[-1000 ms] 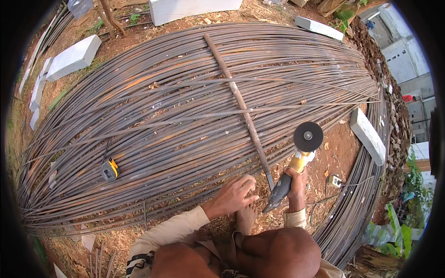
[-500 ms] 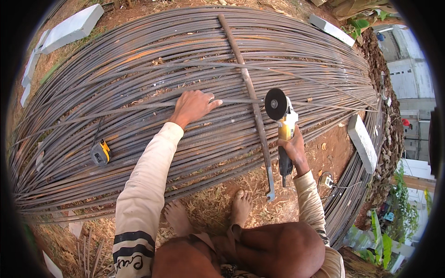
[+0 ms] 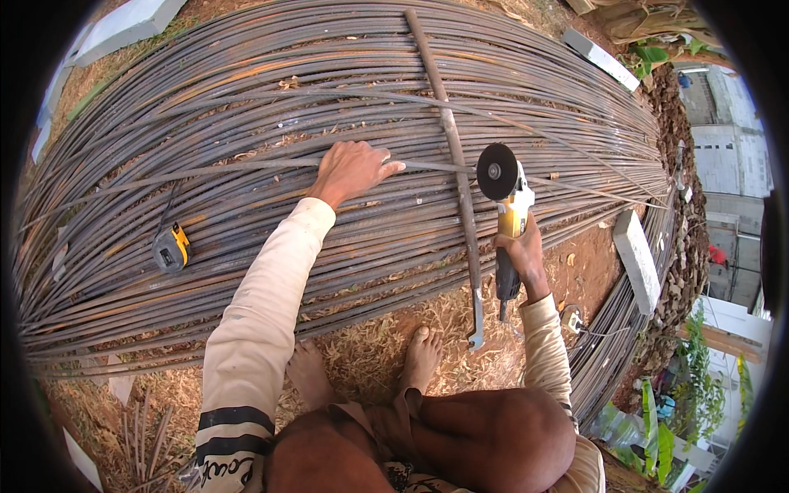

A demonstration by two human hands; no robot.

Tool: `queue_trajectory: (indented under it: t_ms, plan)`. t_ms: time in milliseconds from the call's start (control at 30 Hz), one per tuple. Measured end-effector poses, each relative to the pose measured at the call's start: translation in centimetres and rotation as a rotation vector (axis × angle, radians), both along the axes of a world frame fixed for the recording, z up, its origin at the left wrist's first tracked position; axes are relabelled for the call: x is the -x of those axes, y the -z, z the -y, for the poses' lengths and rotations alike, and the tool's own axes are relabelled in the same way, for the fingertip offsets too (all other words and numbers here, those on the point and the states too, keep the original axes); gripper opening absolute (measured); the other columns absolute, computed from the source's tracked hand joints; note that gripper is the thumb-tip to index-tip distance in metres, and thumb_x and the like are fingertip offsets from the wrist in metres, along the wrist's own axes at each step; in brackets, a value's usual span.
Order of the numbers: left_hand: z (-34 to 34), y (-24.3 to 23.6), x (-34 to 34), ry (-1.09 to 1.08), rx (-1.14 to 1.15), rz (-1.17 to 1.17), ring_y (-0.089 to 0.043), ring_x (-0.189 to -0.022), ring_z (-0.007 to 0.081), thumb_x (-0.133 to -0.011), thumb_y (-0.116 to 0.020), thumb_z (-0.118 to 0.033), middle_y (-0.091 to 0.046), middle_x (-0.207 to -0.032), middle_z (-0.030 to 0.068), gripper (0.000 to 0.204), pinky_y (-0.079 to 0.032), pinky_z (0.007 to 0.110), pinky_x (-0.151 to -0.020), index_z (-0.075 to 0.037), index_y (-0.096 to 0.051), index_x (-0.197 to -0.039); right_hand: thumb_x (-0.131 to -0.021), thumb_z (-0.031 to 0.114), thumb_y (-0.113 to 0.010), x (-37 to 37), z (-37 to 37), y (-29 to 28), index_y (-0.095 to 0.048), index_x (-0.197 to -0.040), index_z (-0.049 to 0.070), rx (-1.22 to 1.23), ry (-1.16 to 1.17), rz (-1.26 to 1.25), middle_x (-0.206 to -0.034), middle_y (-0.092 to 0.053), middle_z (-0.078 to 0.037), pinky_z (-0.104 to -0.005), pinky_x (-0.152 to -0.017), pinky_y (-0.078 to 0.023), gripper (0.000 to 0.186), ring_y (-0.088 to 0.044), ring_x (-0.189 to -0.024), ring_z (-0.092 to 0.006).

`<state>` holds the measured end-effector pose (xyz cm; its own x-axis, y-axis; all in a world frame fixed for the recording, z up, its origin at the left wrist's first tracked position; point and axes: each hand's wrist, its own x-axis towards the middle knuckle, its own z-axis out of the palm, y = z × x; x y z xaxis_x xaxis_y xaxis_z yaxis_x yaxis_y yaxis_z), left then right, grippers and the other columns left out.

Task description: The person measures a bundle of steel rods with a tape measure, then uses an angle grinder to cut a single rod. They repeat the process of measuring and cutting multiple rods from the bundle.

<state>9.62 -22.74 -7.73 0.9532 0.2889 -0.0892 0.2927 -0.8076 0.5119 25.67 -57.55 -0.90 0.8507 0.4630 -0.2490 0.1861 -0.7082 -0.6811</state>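
My left hand (image 3: 355, 171) is closed around a single steel rebar (image 3: 436, 167) that lies raised over the bundle of rods. That rebar runs across a long rusty metal bar (image 3: 457, 156) laid crosswise on the bundle. In my right hand (image 3: 526, 251) is a yellow and black angle grinder (image 3: 513, 215), gripped by its body and held upright. Its black disc (image 3: 497, 172) faces up and sits just right of the metal bar, close to the raised rebar. Whether the disc touches the rebar I cannot tell.
Long rebars (image 3: 246, 189) spread across the ground before me. A yellow and grey tape measure (image 3: 172, 248) rests on them at the left. White blocks (image 3: 637, 261) flank the pile. An electrical socket (image 3: 573, 318) lies right of my feet, near more rods.
The view has shifted a little. Both hands keep their holds, and the grinder stays upright beside the metal bar. Little else differs.
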Motion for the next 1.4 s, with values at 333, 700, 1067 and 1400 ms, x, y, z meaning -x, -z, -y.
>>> queue_trajectory:
  t_ms: [333,700,1067,1400]
  plan:
    - [0.1,0.2,0.0,-0.005,-0.030,0.009,-0.075,-0.076,0.0341,-0.104,-0.059,-0.062,-0.076,-0.077,0.0156,0.060,-0.058,0.049,-0.074,-0.006,-0.081,-0.109,-0.069,0.018,-0.081,-0.2,-0.3,0.1,-0.059,-0.128,-0.001,-0.028,-0.004,-0.004,-0.105,-0.068,-0.011,-0.0368,-0.085,-0.056,0.066,-0.066,-0.093,-0.0222]
    - [0.2,0.3,-0.1,0.006,-0.031,-0.009,-0.076,-0.080,0.0354,-0.105,-0.056,-0.063,-0.077,-0.081,0.0165,0.062,-0.059,0.050,-0.075,-0.007,-0.081,-0.112,-0.068,0.021,-0.082,-0.4,-0.2,0.3,-0.060,-0.125,0.000,0.018,-0.011,0.020,-0.099,-0.069,-0.010,-0.0370,-0.085,-0.055,0.065,-0.067,-0.091,-0.0225]
    - [-0.1,-0.1,0.1,0.008,-0.021,-0.032,-0.076,-0.079,0.0333,-0.105,-0.056,-0.063,-0.077,-0.080,0.0154,0.062,-0.059,0.048,-0.075,-0.007,-0.082,-0.106,-0.066,0.020,-0.083,-0.6,-0.4,0.6,-0.061,-0.125,0.000,0.036,-0.010,0.026,-0.101,-0.070,-0.011,-0.0370,-0.085,-0.055,0.066,-0.067,-0.090,-0.0238]
    - [0.0,0.2,0.0,0.021,-0.004,0.026,-0.076,-0.079,0.0330,-0.105,-0.057,-0.062,-0.077,-0.082,0.0160,0.061,-0.059,0.048,-0.075,-0.006,-0.082,-0.103,-0.065,0.018,-0.084,-1.4,0.0,0.9,-0.062,-0.126,0.001,0.078,0.003,0.056,-0.100,-0.070,-0.010,-0.0380,-0.083,-0.056,0.067,-0.068,-0.088,-0.0225]
